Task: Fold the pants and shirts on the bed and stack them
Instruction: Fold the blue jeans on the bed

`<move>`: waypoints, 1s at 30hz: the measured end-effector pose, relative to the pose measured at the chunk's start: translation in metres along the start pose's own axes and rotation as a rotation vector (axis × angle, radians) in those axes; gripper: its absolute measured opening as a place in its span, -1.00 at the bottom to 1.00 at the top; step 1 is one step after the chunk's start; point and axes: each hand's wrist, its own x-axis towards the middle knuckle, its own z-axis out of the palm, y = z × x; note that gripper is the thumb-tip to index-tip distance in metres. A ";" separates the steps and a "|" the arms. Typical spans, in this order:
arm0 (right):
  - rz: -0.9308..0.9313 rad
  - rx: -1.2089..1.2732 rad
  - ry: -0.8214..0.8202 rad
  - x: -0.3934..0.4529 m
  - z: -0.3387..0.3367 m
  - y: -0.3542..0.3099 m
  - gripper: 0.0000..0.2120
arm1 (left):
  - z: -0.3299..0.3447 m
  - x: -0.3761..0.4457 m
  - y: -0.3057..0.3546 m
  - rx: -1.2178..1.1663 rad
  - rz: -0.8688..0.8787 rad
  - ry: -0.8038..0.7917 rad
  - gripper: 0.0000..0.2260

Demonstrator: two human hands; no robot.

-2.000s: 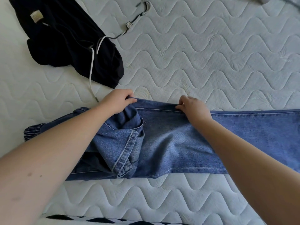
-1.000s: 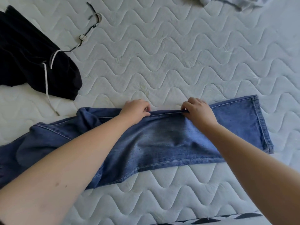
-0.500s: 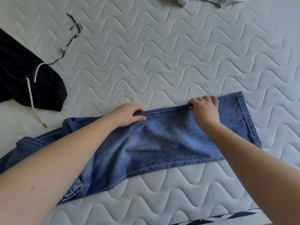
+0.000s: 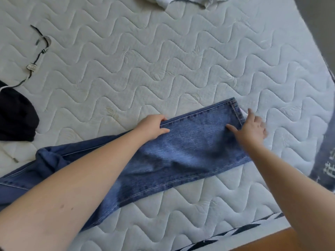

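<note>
Blue jeans (image 4: 190, 153) lie lengthwise across the quilted white mattress (image 4: 163, 60), legs stacked, the hem at the right. My left hand (image 4: 152, 126) pinches the far seam edge of the leg, thumb on top and fingers tucked under. My right hand (image 4: 252, 128) is at the hem end with fingers spread and straight, blurred, thumb lying on the denim. A black garment with a white drawstring (image 4: 16, 115) lies at the left edge. A light grey garment (image 4: 181, 0) pokes in at the top edge.
A thin dark cord with a small tag (image 4: 36, 57) lies at the upper left. The mattress's right edge (image 4: 326, 73) runs diagonally, with floor beyond. A black-and-white striped border (image 4: 235, 232) marks the near edge, wood-coloured floor below it.
My right hand slid along the far seam to the hem and opened its fingers. My left hand followed rightward along the seam. The view shifted right, so the jeans lie straighter.
</note>
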 end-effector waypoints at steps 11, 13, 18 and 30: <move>-0.077 0.021 -0.068 0.013 -0.036 0.058 -0.65 | 0.031 0.064 0.110 0.054 0.107 0.040 -0.79; -0.076 0.068 0.007 0.015 -0.040 0.067 -0.68 | 0.036 0.077 0.126 0.009 0.112 0.089 -0.80; -0.039 0.223 -0.024 0.025 -0.035 0.080 -0.69 | 0.049 0.092 0.146 0.001 0.119 0.202 -0.79; -0.096 0.161 0.132 -0.030 -0.007 0.054 -0.37 | 0.033 0.029 0.077 0.166 0.212 0.281 -0.55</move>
